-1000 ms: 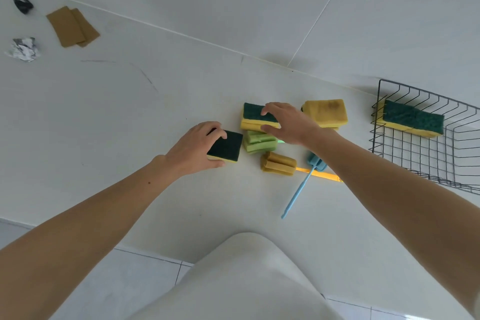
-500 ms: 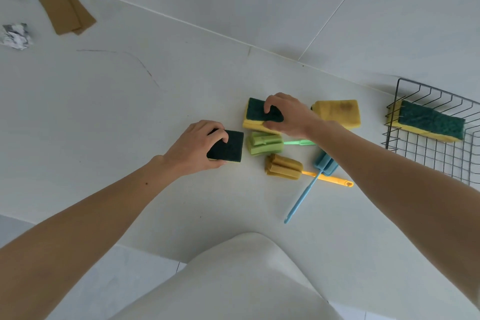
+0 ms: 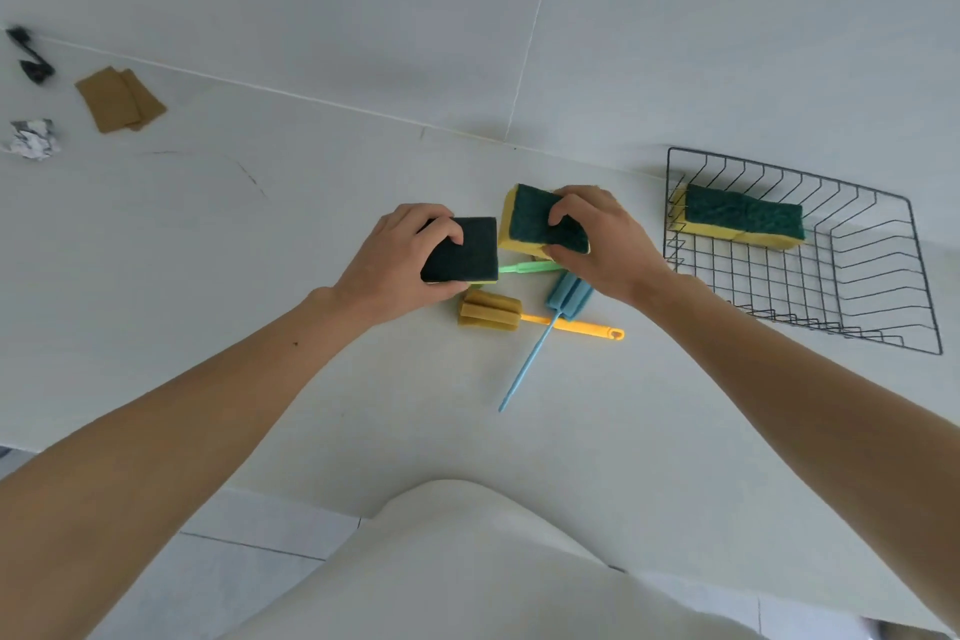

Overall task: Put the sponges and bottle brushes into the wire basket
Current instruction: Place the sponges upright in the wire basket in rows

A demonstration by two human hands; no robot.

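Note:
My left hand (image 3: 400,260) grips a small dark green sponge (image 3: 462,252), lifted above the counter. My right hand (image 3: 602,244) grips a yellow sponge with a green scrub top (image 3: 530,221), tilted and raised. Under them lie three bottle brushes: a yellow one (image 3: 491,309) with an orange handle, a blue one (image 3: 569,296) with a long thin handle, and a green one whose handle (image 3: 527,268) shows between the sponges. The black wire basket (image 3: 883,286) stands at the right with one yellow-green sponge (image 3: 743,218) inside. My right hand hides the plain yellow sponge.
At the far left of the white counter (image 3: 260,276) lie brown paper pieces (image 3: 117,99), a crumpled foil ball (image 3: 34,140) and a black clip (image 3: 31,60). The tiled wall rises right behind the basket. The counter's front edge runs close to my body.
Both hands have lifted their sponges off the counter. The left hand moved right toward the right hand. The green brush's head is now covered by the dark sponge.

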